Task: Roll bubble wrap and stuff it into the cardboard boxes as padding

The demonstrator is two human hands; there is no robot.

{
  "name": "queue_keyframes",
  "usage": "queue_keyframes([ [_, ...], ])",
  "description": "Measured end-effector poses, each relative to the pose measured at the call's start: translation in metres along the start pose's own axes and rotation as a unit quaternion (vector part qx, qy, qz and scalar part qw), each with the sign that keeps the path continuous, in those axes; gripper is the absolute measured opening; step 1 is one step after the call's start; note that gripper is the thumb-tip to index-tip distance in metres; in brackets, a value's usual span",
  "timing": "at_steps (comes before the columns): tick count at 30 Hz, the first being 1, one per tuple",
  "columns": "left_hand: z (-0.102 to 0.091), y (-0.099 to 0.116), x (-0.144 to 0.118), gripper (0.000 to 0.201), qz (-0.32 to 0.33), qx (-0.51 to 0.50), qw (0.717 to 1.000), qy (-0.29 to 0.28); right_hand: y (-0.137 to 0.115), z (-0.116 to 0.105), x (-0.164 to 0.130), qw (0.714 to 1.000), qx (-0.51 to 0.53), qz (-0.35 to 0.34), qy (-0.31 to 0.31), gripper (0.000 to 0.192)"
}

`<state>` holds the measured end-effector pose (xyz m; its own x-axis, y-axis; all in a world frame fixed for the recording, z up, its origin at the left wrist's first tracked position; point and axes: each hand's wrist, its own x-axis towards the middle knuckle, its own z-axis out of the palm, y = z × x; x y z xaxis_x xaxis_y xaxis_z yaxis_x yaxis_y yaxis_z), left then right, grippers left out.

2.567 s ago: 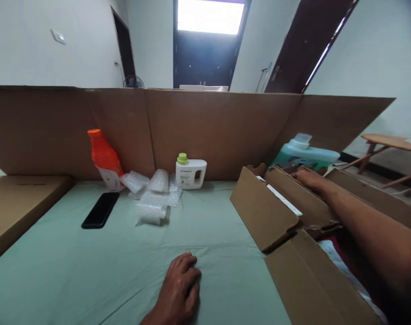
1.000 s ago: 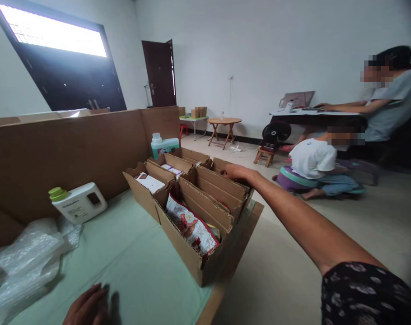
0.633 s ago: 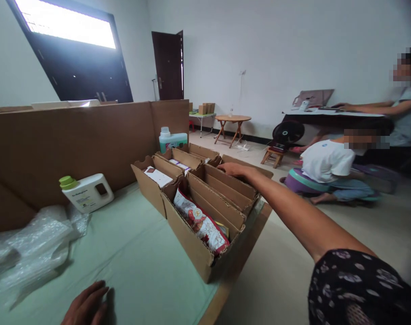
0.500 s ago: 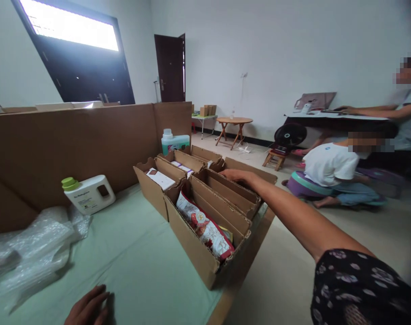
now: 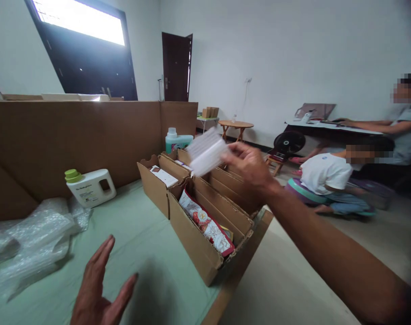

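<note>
My right hand [image 5: 251, 167] is closed on a white box [image 5: 208, 152], held up above the cardboard bins and blurred by motion, so its print cannot be read. My left hand [image 5: 102, 286] is open, fingers and thumb spread, over the green tabletop [image 5: 151, 234] with nothing in it. Below the right hand stand several open cardboard bins [image 5: 192, 241]. The nearest holds a white and red packet [image 5: 205, 220] and a bit of something yellow. Farther back, another bin has a white flat item [image 5: 164, 175] in it.
A white jug with a green cap [image 5: 92, 187] and bubble wrap [image 5: 39, 243] lie on the left. A teal bottle [image 5: 178, 141] stands behind the bins, by a cardboard partition [image 5: 73, 140]. Two people are at the right, one seated low [image 5: 327, 174], near a black fan [image 5: 289, 143].
My right hand has come up out of the far bins with the white box and moved nearer. My left hand has risen from the tabletop and spread its fingers.
</note>
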<state>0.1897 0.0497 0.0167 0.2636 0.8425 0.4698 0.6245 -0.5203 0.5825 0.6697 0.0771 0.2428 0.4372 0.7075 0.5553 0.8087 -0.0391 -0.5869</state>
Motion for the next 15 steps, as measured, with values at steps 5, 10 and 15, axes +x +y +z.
queue_keyframes([
  [5,-0.001,0.099,0.045,0.089,0.009,-0.101,0.991,0.087,-0.101,0.025,-0.075,0.888,0.271,-0.135,-0.346,0.031],
  [10,0.003,0.064,0.039,0.045,-0.074,-0.109,0.991,-0.025,-0.094,0.054,-0.01,0.962,0.019,-0.078,-0.261,0.032],
  [15,0.002,0.014,0.005,0.062,-0.205,-0.062,0.976,0.03,-0.015,0.079,0.083,0.947,-0.202,0.018,-0.25,0.027],
])
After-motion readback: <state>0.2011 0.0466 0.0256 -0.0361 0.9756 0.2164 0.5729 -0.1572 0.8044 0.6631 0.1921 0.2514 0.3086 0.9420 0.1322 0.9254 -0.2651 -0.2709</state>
